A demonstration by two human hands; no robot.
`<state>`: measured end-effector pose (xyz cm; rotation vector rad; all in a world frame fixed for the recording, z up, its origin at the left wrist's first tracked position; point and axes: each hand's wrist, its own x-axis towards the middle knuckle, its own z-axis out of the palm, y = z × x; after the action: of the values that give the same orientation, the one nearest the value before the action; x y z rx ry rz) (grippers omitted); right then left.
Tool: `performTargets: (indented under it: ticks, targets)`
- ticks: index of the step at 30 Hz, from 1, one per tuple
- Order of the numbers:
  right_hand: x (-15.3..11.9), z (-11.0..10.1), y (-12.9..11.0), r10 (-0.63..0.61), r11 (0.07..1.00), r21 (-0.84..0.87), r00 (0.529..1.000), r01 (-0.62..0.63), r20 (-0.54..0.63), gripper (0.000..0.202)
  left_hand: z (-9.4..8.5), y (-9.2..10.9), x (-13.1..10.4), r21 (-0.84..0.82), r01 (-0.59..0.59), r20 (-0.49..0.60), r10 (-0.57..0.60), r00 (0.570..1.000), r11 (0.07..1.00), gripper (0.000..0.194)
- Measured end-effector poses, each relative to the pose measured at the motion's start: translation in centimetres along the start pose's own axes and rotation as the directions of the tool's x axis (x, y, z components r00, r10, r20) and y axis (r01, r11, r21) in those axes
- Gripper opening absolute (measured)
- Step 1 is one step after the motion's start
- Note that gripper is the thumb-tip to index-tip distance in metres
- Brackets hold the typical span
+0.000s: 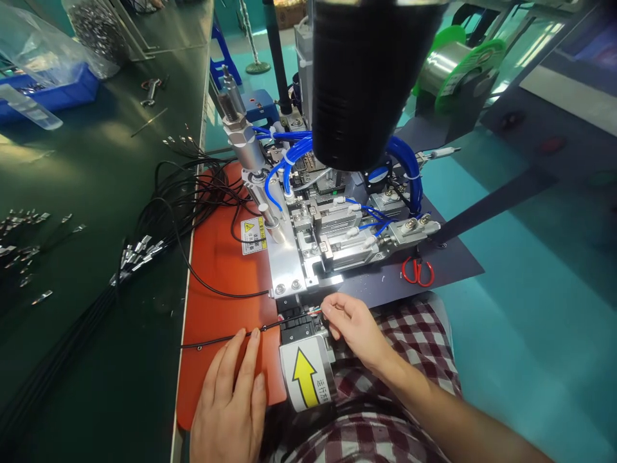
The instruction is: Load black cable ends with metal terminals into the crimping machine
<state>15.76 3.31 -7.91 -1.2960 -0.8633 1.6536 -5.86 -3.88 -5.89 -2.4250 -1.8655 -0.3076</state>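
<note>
A black cable [216,339] crosses the orange plate [226,263] and runs over a small black fixture [295,329] at the machine's front. My left hand [234,392] lies on the plate, palm down, its fingertips touching the cable. On the fixture's right side my right hand [354,326] pinches the thin coloured wires [314,310] at the cable's end between thumb and forefinger. Just below the fixture is a white label with a yellow arrow [304,376]. Another black cable [226,294] reaches the edge of the metal machine block [288,267].
Bundled black cables [193,199] and connector ends [142,254] lie on the dark table [116,154] at left, near a blue tray [72,90]. Red scissors [417,271] rest right of the machine. A black cylinder [366,83] hangs overhead; a wire spool [450,67] stands behind.
</note>
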Motion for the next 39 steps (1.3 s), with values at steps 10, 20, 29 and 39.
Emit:
performTargets:
  ticks: [10,20,29,39]
  targets:
    - [-0.1,0.3,-0.5,0.001,1.000,0.011,0.999,-0.002,0.045,0.025,-0.1,-0.2,-0.2,0.021,-0.023,0.011,0.023,1.000,1.000,0.061]
    - [0.0,0.2,-0.2,0.043,0.986,0.153,0.993,-0.060,0.107,0.029,0.1,-0.1,0.1,0.017,-0.028,-0.004,0.028,1.000,0.999,0.061]
    - [-0.1,0.2,-0.4,0.045,0.991,0.120,0.994,-0.056,0.096,0.024,0.1,-0.1,0.0,0.022,-0.028,-0.007,0.028,1.000,0.999,0.060]
    - [-0.1,0.8,1.1,-0.135,0.991,0.008,0.991,0.135,0.020,0.018,0.2,-0.2,0.1,0.004,-0.026,-0.005,0.026,1.000,1.000,0.061]
